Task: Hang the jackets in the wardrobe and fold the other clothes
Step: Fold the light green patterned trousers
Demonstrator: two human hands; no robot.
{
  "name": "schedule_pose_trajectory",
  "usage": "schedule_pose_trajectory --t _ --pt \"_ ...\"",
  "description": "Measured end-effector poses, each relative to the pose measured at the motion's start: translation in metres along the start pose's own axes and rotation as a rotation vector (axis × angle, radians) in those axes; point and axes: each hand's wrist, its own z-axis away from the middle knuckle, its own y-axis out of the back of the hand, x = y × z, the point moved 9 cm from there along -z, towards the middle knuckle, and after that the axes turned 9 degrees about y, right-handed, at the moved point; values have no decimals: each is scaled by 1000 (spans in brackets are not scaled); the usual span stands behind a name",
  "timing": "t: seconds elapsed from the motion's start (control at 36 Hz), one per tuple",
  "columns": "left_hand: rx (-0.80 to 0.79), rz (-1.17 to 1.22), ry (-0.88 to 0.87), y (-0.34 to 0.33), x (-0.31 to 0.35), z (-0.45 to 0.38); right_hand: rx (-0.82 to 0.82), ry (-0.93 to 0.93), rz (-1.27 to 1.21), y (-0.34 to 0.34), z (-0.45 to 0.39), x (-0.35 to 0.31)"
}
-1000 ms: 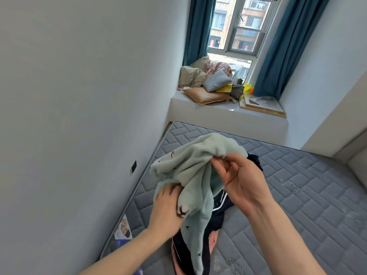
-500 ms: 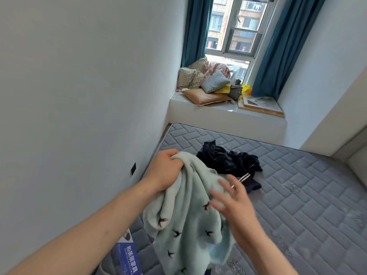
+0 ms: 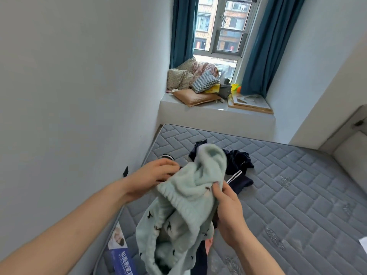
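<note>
Left hand (image 3: 154,175) and right hand (image 3: 226,205) pinch mint fleece garment (image 3: 184,195); find elastic waistband, shake flat over mattress (image 3: 297,195).

Both forearms are bare to beyond the frame edge, and the left hand (image 3: 156,173) and right hand (image 3: 228,211) wear no gloves, rings or watch.

The fleece garment (image 3: 184,197) is pale mint green with small dark bird shapes. The clothes (image 3: 238,165) beyond are navy with white stripes, on a grey quilted mattress (image 3: 297,185); the curtains (image 3: 266,46) are teal.
</note>
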Motion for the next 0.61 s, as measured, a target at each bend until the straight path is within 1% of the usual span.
schedule_pose_trajectory --t 0.08,0.14,0.19,0.25,0.33,0.39,0.44,0.5,0.56,0.61 --pt "-26 -83 57 -5 -36 8 35 -52 -112 3 -4 -4" --pt "-143 -121 58 -26 -50 16 35 -55 -142 1 -6 -8" --pt "-233 -125 -5 -46 -50 24 30 -61 -148 -2 -7 -12" --pt "-214 -113 -88 -54 -46 25 40 -63 -140 -1 -9 -14" --pt "-85 -142 -183 -54 -43 18 63 -63 -131 5 -11 -16" --pt "76 -242 -248 -45 -38 15 56 -71 -129 9 -11 -17" --pt "249 -264 -266 -29 -33 14 83 -61 -106 18 -11 -18" --pt "357 -139 -230 -11 -31 11 175 -18 -17 36 -12 -18" --pt "402 -11 -214 2 -24 9 242 66 133 49 -8 -24" --pt "438 17 -207 9 -10 7 203 171 222 45 0 -33"
